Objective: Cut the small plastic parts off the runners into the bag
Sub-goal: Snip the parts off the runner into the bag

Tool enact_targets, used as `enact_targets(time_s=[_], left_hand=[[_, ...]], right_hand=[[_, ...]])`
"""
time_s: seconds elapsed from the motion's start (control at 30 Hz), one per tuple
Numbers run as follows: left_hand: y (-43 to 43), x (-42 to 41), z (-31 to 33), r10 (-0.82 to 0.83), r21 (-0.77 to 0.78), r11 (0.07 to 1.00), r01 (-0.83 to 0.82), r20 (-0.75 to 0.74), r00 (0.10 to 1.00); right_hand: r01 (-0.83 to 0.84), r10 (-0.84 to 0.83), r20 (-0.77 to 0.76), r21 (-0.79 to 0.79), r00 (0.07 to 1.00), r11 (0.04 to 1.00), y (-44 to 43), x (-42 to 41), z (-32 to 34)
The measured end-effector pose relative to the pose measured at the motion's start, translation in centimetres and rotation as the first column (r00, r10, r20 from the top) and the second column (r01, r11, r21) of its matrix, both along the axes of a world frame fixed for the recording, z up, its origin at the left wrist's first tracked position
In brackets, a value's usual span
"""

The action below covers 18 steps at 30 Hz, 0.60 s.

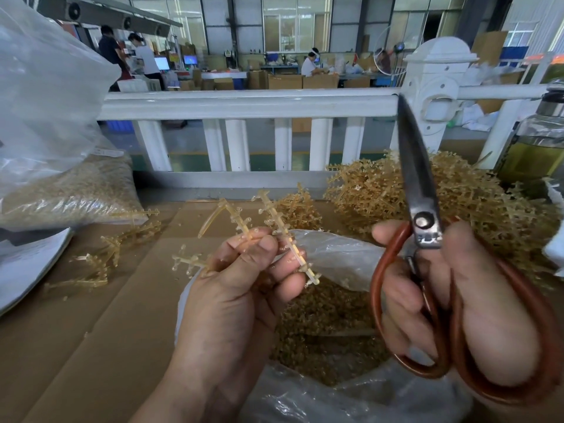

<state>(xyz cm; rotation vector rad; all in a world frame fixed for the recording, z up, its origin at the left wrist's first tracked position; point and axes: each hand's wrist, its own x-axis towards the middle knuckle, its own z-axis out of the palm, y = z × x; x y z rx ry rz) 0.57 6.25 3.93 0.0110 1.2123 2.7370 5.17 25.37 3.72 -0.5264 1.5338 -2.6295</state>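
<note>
My left hand (244,288) pinches a bunch of amber plastic runners (276,221) that fan upward, small parts still on their stubs. My right hand (457,303) grips scissors (418,190) with red-brown handles; the blades are closed and point straight up, apart from the runners. Below both hands lies an open clear plastic bag (329,257) with a heap of cut small parts (323,325) inside.
A big pile of uncut runners (476,196) lies at the right. Stripped runners (100,264) lie on the cardboard (106,331) at left, beside a filled bag (70,190). A white railing (250,102) runs behind. A bottle (537,141) stands far right.
</note>
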Motion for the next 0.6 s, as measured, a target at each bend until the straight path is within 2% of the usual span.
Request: enact_targets(time_s=[0.03, 0.1, 0.2, 0.3, 0.43, 0.5, 0.6], left_hand=[[-0.03, 0.0, 0.0, 0.0, -0.002, 1.0, 0.0, 0.002, 1.0], [-0.03, 0.0, 0.04, -0.004, -0.004, 1.0, 0.004, 0.002, 1.0], [-0.03, 0.04, 0.06, 0.0, 0.004, 1.0, 0.0, 0.002, 1.0], [-0.11, -0.01, 0.01, 0.0, 0.01, 1.0, 0.0, -0.003, 1.0], [-0.1, -0.15, -0.1, -0.003, -0.011, 1.0, 0.003, -0.018, 1.0], [-0.18, -0.22, -0.28, -0.001, -0.026, 1.0, 0.001, -0.027, 1.0], [-0.26, -0.23, -0.39, -0.018, -0.046, 0.999, 0.015, -0.044, 0.999]], right_hand=[[-0.074, 0.075, 0.0, -0.089, 0.997, 0.993, 0.0, -0.13, -0.02], [-0.117, 0.12, 0.011, -0.176, 0.993, 0.978, -0.13, -0.44, -0.06], [0.025, -0.022, 0.05, -0.047, 0.999, 0.999, -0.14, -0.29, -0.43], [0.191, -0.194, 0.007, 0.128, 0.981, 0.973, -0.24, 0.0, -0.16], [0.151, -0.153, 0.074, 0.029, 0.985, 0.988, -0.29, -0.34, -0.32], [0.177, -0.181, 0.031, 0.096, 0.983, 0.979, -0.08, -0.37, -0.42], [0.347, -0.346, -0.051, 0.27, 0.937, 0.898, 0.47, -0.27, -0.5]])
